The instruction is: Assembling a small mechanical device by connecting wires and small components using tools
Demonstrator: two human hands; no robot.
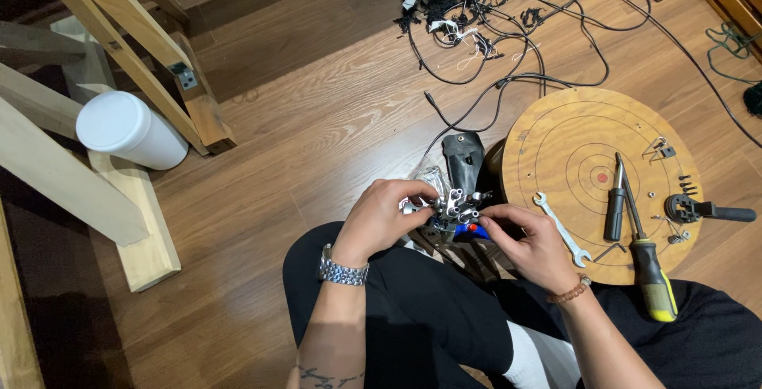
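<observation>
Home workshop floor, screwdrivers (635, 230), wrench (562, 229), tangled cables (508, 48)

1. Two screwdrivers lie on the round wooden board (556, 131): a black-handled screwdriver (615, 208) and a yellow-handled screwdriver (652, 274).
2. One wrench (562, 229) sits on the board's left part.
3. One white cup (129, 129) stands far left of the board.

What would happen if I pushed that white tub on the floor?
The white tub lies tilted against a wooden leg, so it would probably roll on its round side. It looks like plastic, likely light and not fragile.
</observation>
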